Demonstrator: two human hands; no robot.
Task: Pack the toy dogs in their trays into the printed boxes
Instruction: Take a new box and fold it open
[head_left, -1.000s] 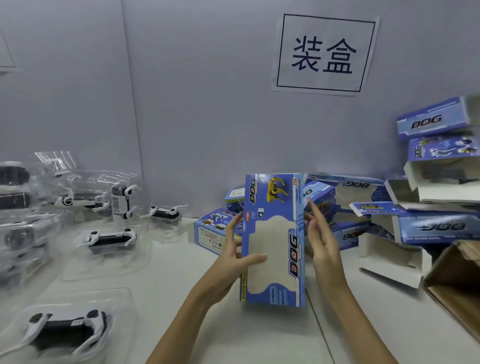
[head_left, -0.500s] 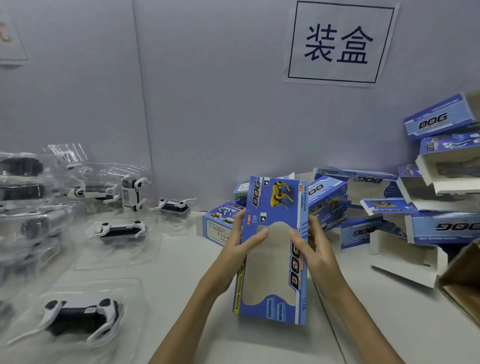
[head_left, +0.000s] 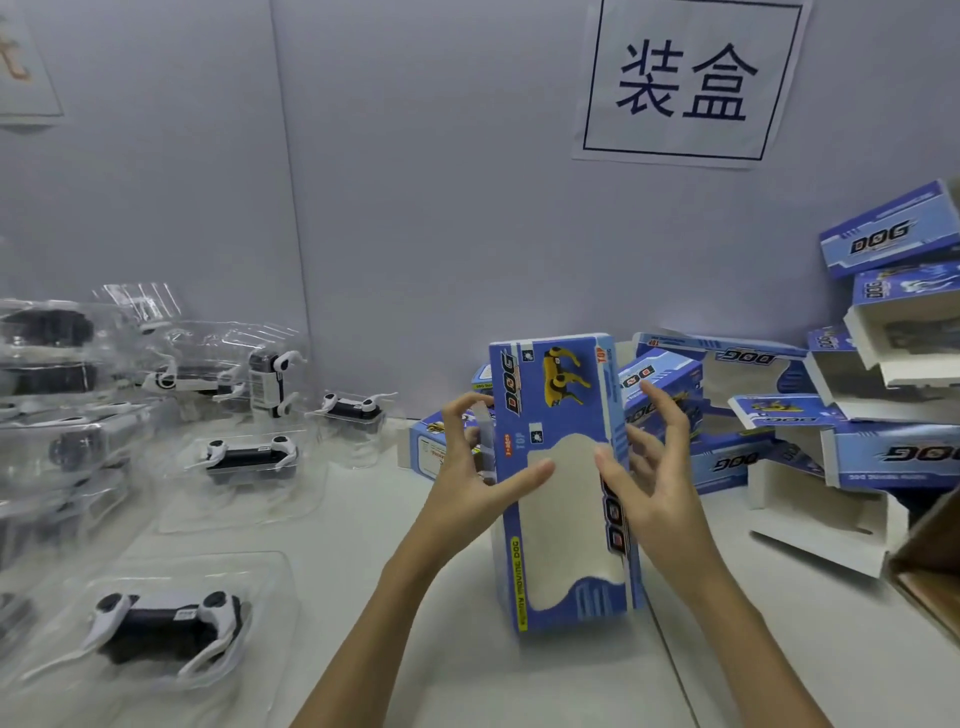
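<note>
Nearest the camera, at the lower left, a black-and-white toy dog (head_left: 166, 631) is seen lying in a clear plastic tray (head_left: 249, 571) on the white surface (head_left: 363, 597). Just beyond, at the centre, a blue printed box (head_left: 563, 483) marked "DOG" is held upright between both hands, its lower end at or just above the surface; contact cannot be told. The left hand (head_left: 470, 470) is curled round the box's left edge, the thumb laid across the pale window panel and the fingers hooked behind. The right hand (head_left: 649, 462) is placed at the right edge, the thumb pressed on the front face and the other fingers spread loosely along the side. Farther left, more toy dogs in trays (head_left: 249, 457) are spread and stacked towards the wall. To the right, behind the held box, a heap of printed boxes (head_left: 852, 415) is piled, several with open ends, and the corner of a brown carton (head_left: 930, 561) is seen at the right edge. On the grey wall behind, a white paper sign (head_left: 691, 83) with two dark characters is fixed.
</note>
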